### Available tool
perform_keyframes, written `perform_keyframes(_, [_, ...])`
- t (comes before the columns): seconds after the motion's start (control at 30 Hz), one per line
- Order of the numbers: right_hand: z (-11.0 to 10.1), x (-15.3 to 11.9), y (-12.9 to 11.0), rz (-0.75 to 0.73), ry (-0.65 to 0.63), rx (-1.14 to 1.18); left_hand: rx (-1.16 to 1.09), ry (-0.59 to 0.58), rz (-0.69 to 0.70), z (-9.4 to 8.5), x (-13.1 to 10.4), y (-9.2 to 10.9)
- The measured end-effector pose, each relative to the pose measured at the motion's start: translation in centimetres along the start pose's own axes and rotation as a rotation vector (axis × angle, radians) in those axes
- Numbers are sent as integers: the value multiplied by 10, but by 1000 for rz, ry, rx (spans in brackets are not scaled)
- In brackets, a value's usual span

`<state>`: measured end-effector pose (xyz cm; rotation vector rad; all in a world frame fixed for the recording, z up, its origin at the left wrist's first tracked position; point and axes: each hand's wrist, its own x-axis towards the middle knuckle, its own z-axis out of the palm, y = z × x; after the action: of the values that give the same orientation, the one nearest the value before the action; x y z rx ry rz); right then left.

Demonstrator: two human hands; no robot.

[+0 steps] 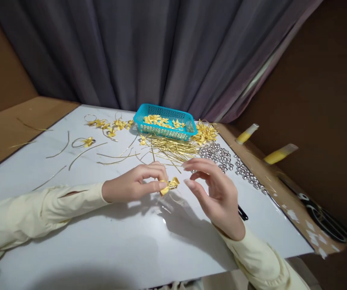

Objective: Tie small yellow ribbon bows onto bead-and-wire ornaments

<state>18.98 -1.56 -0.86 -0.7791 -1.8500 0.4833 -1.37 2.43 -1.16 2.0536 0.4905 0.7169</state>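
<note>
The left hand (135, 183) pinches a small yellow ribbon bow (170, 185) between thumb and fingertips, just above the white table (101, 241). The right hand (217, 193) hovers just beside the bow with fingers spread and loose, holding nothing. Behind the hands lie gold strips (173, 148), silver beads (218, 155) and a blue basket (165, 121) of yellow bows.

A single head-worn camera looks forward and steeply down across the white tabletop (101, 241) from its near edge, close above it, facing the far-edge curtain (149, 52).
</note>
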Motion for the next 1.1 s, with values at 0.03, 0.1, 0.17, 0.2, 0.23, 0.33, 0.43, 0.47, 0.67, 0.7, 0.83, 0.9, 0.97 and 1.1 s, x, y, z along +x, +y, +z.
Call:
perform_keyframes(0.03, [-2,3,0,25,-80,6,16,-22,19,-1,0,0])
perform_keyframes(0.1, [-3,7,0,43,-225,5,55,-51,49,-2,0,1])
perform_keyframes(0.17, [-3,9,0,30,-281,-18,84,-65,67,-3,0,1])
perform_keyframes(0.2, [-3,9,0,25,-283,-33,92,-70,69,-4,0,1])
perform_keyframes(0.23, [-2,8,-1,21,-275,-42,96,-74,69,-4,0,1])
perform_keyframes(0.33, [-1,7,-1,-6,-246,-55,91,-78,61,-6,0,-1])
perform_keyframes(0.43, [-1,5,1,-55,-212,-98,84,-76,39,-7,0,-2])
perform_keyframes(0.47, [-1,5,1,-68,-202,-117,83,-76,31,-8,0,-3])
perform_keyframes(0.67, [-1,4,2,-68,-196,-135,149,-64,59,-6,0,-4])
perform_keyframes(0.7, [-1,4,1,-64,-201,-132,167,-65,70,-6,0,-4])
perform_keyframes(0.83, [-2,6,0,-35,-242,-95,208,-72,96,-8,0,-4])
perform_keyframes(0.9, [-2,6,0,-10,-255,-69,214,-76,89,-8,0,-4])
perform_keyframes(0.97, [-2,6,1,6,-249,-63,209,-83,71,-9,0,-5])
perform_keyframes(1.1, [-2,6,2,17,-217,-68,213,-107,34,-8,1,-5])
